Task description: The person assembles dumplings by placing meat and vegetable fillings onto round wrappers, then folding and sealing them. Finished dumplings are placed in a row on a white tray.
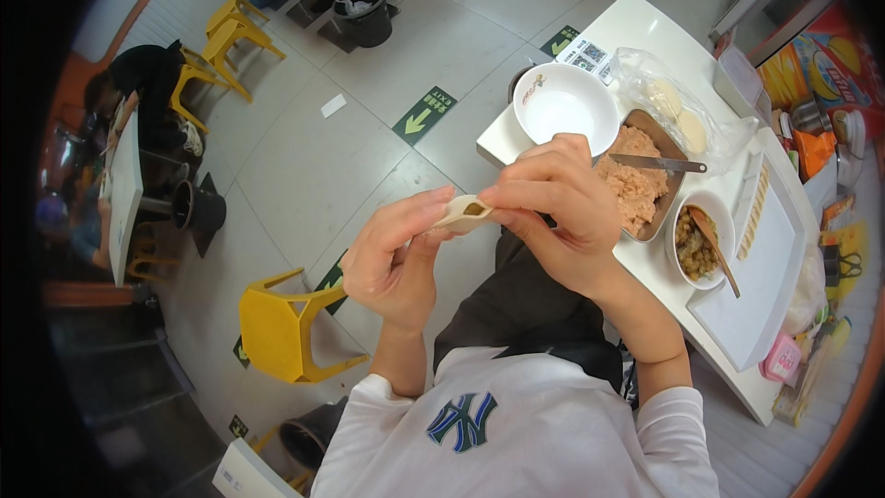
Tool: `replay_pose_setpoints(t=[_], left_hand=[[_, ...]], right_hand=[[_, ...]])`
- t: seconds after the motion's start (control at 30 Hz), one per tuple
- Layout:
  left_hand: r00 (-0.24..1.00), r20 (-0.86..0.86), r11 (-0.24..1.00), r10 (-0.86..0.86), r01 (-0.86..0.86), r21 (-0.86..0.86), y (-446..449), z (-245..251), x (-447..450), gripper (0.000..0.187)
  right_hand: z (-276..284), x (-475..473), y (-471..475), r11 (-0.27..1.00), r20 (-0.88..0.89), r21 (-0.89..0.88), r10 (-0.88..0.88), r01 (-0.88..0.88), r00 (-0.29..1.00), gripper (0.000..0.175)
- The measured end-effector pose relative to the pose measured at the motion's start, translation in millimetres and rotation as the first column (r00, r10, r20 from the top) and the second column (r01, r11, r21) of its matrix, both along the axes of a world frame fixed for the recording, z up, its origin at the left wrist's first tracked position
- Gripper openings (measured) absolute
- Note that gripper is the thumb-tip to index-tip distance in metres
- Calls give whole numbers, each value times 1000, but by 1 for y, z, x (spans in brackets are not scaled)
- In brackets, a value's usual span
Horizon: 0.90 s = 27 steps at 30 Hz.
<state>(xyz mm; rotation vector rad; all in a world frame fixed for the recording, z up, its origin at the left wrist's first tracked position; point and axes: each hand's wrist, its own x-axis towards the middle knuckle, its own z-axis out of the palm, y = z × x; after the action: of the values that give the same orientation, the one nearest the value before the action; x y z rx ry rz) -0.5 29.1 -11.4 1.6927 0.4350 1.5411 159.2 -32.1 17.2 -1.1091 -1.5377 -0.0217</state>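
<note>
A partly folded dumpling [460,220] of pale dough is held up in front of me, between my two hands. A small gap at its right side shows brownish-green filling inside. My left hand [390,259] pinches its left end between thumb and fingers. With thumb and forefinger, my right hand [563,211] grips the edge beside the gap. Just past my right hand stands a white bowl [567,107]. Next to it, a metal tray [674,204] holds pinkish minced filling [632,187] with a flat metal spatula [660,163] lying across it.
On the white table [743,384] are a bowl of chopped filling [698,249] with a wooden spoon [715,256], bagged dough pieces [691,130], and a white tray [750,304] with a row of dumplings [753,211]. A yellow stool [273,332] stands left. Another person [142,83] sits at a far table.
</note>
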Motion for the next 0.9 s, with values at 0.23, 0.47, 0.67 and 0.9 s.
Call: replay_pose_setpoints(t=[0.23, 0.47, 0.67, 0.9], left_hand=[[997, 32, 994, 69, -71, 79, 1, -1, 1, 20], [999, -16, 998, 29, -28, 48, 3, 3, -3, 20], [998, -23, 997, 55, -53, 58, 0, 3, -3, 20], [1000, -17, 997, 3, -2, 79, 3, 6, -6, 20]], right_hand=[[3, 1, 1, 1000, 30, 1, 19, -19, 999, 21], [2, 1, 0, 1000, 38, -10, 28, -28, 999, 22], [3, 1, 0, 1000, 67, -8, 23, -22, 997, 23], [3, 1, -2, 999, 140, 30, -18, 14, 990, 25]])
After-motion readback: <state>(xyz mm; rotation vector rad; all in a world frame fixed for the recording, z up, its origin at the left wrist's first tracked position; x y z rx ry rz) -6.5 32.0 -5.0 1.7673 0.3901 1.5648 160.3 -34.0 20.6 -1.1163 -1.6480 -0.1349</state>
